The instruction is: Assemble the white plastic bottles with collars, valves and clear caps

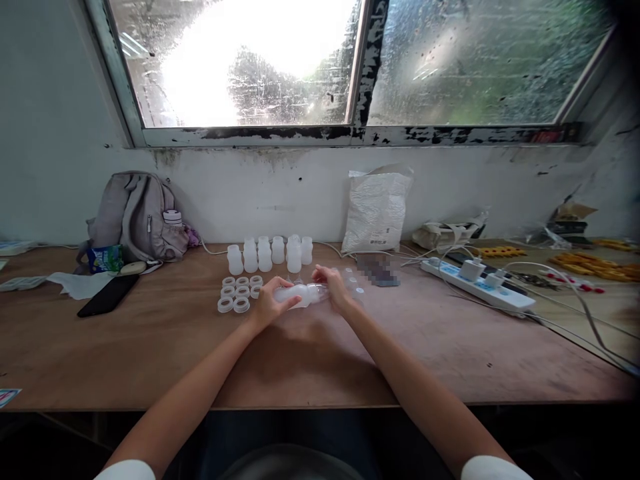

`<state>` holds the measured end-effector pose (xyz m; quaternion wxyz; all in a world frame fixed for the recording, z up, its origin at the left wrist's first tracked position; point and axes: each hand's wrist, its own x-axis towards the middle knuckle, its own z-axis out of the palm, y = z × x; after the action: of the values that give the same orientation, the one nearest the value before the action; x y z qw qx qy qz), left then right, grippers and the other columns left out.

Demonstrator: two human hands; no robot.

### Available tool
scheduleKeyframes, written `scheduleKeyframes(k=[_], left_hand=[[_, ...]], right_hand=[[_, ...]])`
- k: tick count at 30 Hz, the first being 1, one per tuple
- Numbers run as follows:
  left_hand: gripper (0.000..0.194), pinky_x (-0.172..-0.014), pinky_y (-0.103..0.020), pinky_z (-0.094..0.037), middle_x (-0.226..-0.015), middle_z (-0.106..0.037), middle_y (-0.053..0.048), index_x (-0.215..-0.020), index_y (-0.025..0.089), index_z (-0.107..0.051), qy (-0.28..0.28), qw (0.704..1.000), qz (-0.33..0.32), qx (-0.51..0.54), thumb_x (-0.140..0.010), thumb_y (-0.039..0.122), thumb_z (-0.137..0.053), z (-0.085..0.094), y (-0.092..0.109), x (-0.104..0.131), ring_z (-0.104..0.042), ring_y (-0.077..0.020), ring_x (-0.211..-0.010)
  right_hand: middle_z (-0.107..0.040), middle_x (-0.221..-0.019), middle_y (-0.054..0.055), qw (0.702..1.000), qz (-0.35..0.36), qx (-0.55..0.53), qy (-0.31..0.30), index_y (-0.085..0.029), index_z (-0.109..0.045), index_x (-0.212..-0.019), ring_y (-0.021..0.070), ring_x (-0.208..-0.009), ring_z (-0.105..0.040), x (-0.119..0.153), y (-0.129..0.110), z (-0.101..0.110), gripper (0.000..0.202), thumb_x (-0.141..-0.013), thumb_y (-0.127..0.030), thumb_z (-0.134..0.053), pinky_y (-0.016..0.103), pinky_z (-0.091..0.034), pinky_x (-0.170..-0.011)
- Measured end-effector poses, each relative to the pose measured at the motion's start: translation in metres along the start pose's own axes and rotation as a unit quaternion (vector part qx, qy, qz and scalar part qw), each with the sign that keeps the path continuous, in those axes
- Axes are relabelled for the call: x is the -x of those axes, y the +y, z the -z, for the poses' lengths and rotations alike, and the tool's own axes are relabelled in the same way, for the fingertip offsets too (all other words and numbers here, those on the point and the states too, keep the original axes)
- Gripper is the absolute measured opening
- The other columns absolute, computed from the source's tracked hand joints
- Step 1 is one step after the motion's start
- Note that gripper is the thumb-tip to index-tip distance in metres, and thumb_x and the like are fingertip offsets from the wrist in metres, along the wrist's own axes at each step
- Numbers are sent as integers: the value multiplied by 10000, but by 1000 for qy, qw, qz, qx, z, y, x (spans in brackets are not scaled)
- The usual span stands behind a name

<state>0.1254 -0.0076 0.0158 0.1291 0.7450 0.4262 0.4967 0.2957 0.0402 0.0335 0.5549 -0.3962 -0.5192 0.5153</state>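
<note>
A translucent white bottle (295,293) lies sideways between my hands above the table. My left hand (270,303) is wrapped round its left end. At the bottle's right end is a transparent cap (316,292), with the fingers of my right hand (333,287) closed round it. Several white bottles (265,257) stand upright in rows behind my hands. White rings (241,305) lie in rows just left of my left hand. Beside my right hand are small transparent pieces (358,293), partly hidden by it.
A dark phone (109,295) and a grey backpack (133,217) are on the left. A white plastic package (377,210) leans against the wall. To the right, a power strip (477,287) trails cables, with orange-yellow parts (595,267) beyond. The table's front edge (310,405) is near me.
</note>
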Motion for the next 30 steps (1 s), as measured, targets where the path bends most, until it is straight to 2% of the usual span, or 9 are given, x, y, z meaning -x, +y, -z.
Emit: scheduleKeyframes(k=[2, 7, 11, 14, 16, 18, 22, 26, 30], left_hand=[[305, -709, -266, -417, -837, -585, -26, -853, 183, -535, 27, 1000, -10, -12, -677, 423, -604, -1, 0, -2, -553, -162, -781], [318, -754, -279, -410, -899, -559, -38, -903, 190, -515, 108, 993, -11, -51, -694, 418, -589, 5, -7, -8, -535, -170, -843], [438, -789, -308, -406, -992, -508, -69, -1003, 185, -470, 145, 987, 28, -62, -673, 444, -596, 13, -25, -16, -519, -194, -894], [555, -813, -341, -397, -1081, -448, -106, -1108, 174, -398, 189, 976, 77, -70, -668, 450, -593, 21, -42, -23, -494, -219, -952], [497, -832, -345, -384, -1089, -438, -106, -1103, 175, -403, 197, 972, 93, -92, -698, 408, -571, 27, -50, -25, -482, -218, -971], [407, -844, -334, -374, -1080, -442, -98, -1064, 175, -442, 173, 968, 113, -141, -713, 345, -558, 32, -55, -26, -474, -213, -979], [268, -836, -327, -359, -1016, -500, -85, -968, 181, -525, 67, 943, 165, -282, -718, 279, -532, 36, -54, -23, -468, -232, -973], [180, -802, -341, -352, -966, -560, -72, -877, 213, -570, -5, 921, 177, -347, -744, 309, -494, 40, -53, -20, -472, -245, -966], [176, -788, -357, -348, -933, -602, -77, -817, 206, -593, -28, 910, 192, -367, -747, 328, -487, 46, -55, -21, -496, -257, -954]], right_hand=[[-495, -519, -9, 998, 32, 26, 48, -160, -530, -523, 86, -443, -406, -4, -2, 3, 298, -689, -407, -515, 212, -305, -404], [-578, -761, 20, 995, 70, 22, -61, -181, -593, -800, 123, -616, -517, -1, -10, -4, 280, -644, -413, -599, 218, -427, -481], [-569, -781, 17, 984, 136, 90, -69, -188, -587, -896, 118, -632, -525, -13, -20, -22, 326, -637, -383, -621, 234, -452, -539], [-566, -771, 18, 953, 214, 204, -69, -192, -600, -903, 116, -620, -519, -40, -35, -35, 305, -655, -368, -615, 243, -434, -574], [-567, -822, 32, 918, 260, 296, -49, -192, -606, -906, 117, -623, -516, -61, -46, -45, 291, -659, -346, -620, 260, -424, -619], [-564, -893, 59, 872, 271, 406, -37, -175, -595, -944, 128, -661, -522, -82, -53, -57, 300, -679, -315, -609, 274, -415, -664], [-548, -1027, 101, 767, 227, 597, -65, -154, -530, -1048, 197, -901, -508, -112, -52, -80, 349, -729, -295, -562, 302, -389, -745], [-575, -1003, 112, 735, 203, 643, -75, -158, -539, -997, 260, -992, -461, -128, -37, -91, 304, -719, -276, -572, 385, -341, -803], [-575, -1006, 121, 714, 188, 671, -69, -163, -528, -996, 282, -1024, -429, -139, -24, -93, 284, -732, -264, -557, 423, -307, -816]])
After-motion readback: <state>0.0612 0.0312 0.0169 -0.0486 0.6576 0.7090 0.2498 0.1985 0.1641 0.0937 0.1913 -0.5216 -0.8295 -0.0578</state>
